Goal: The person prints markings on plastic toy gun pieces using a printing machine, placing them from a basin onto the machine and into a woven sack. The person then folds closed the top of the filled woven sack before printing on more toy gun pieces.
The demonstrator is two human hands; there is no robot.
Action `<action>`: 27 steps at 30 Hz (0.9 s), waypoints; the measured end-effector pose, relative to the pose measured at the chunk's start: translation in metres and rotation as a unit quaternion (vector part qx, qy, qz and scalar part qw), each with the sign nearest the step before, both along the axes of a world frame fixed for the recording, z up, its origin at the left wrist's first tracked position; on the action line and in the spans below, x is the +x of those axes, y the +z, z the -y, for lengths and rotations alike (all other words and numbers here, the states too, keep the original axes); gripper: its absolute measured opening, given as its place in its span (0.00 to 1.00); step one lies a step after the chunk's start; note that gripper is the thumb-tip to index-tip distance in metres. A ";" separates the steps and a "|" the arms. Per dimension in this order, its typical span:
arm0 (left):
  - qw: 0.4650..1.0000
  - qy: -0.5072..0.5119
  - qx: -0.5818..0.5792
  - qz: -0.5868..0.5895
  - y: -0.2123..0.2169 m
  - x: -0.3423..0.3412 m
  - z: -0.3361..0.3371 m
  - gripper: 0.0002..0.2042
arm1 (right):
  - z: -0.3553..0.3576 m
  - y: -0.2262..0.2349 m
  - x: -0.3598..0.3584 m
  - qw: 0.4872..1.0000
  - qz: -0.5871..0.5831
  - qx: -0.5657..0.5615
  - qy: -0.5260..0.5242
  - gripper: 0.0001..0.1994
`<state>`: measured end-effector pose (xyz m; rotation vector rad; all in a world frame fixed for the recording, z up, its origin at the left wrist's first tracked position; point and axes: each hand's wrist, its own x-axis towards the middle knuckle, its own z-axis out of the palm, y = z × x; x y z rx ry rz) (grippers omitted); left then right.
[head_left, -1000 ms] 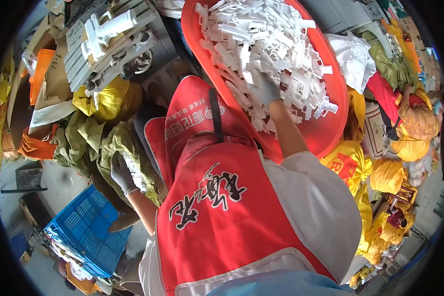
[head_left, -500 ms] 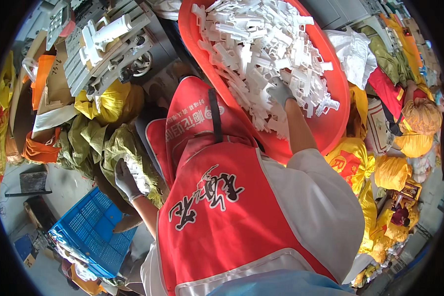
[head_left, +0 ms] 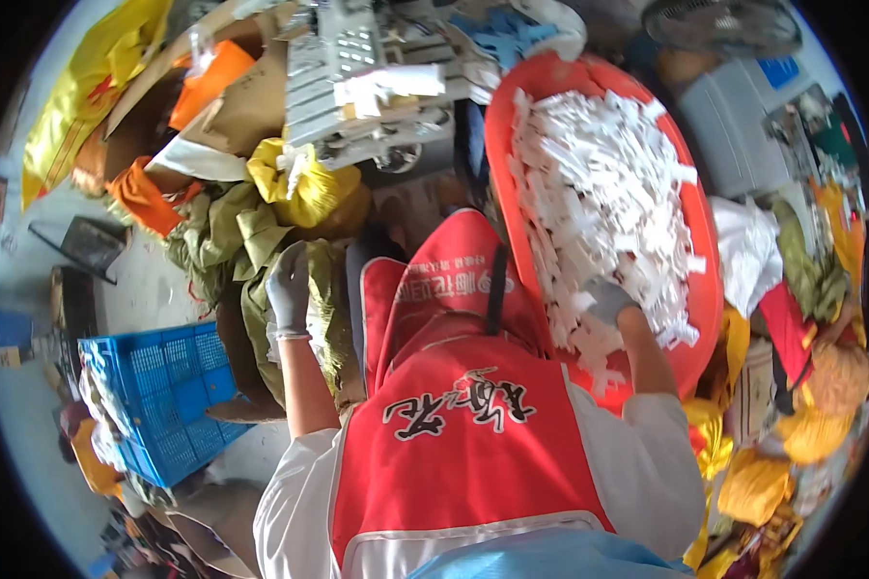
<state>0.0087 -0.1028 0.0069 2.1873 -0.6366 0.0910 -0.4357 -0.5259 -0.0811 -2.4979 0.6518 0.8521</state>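
Right hand [head_left: 608,301], gloved in grey, reaches down into the near end of the long red tub [head_left: 709,299], its fingers in among the white pieces [head_left: 608,183]; from where I stand I can't tell whether they pinch one or merely rest there. Over to the left of the tub, the left hand [head_left: 288,289], in the same kind of grey glove, is at an olive-green sack [head_left: 326,309], and whether its fingers are spread or closed I can't tell either.

Those white pieces fill most of the tub, heaped loose and lying every which way. They're small, angular things, many of them narrow and straight, all plain white. Bright light bleaches the top of the heap, so finer detail blurs. A few poke out by the tub's right rim, and they thin out toward its near end, where the red bottom shows. Left of the tub's far end, a white part [head_left: 386,89] lies on a grey slatted machine [head_left: 314,106]. A yellow sack [head_left: 299,188] also slumps left of the tub, and a crumpled white sack [head_left: 743,241] sits just outside its right rim
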 end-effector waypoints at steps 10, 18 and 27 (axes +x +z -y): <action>0.977 -0.097 -0.053 0.183 0.126 0.028 0.088 0.11 | 0.022 0.060 0.016 0.816 0.316 0.303 -0.378 0.23; 0.956 -0.212 0.005 0.203 0.159 0.071 0.178 0.16 | -0.003 -0.005 0.049 0.453 0.477 0.585 -0.474 0.20; 0.952 -0.201 -0.129 0.192 0.148 0.073 0.169 0.11 | -0.014 0.136 0.185 0.474 0.665 0.472 -0.331 0.20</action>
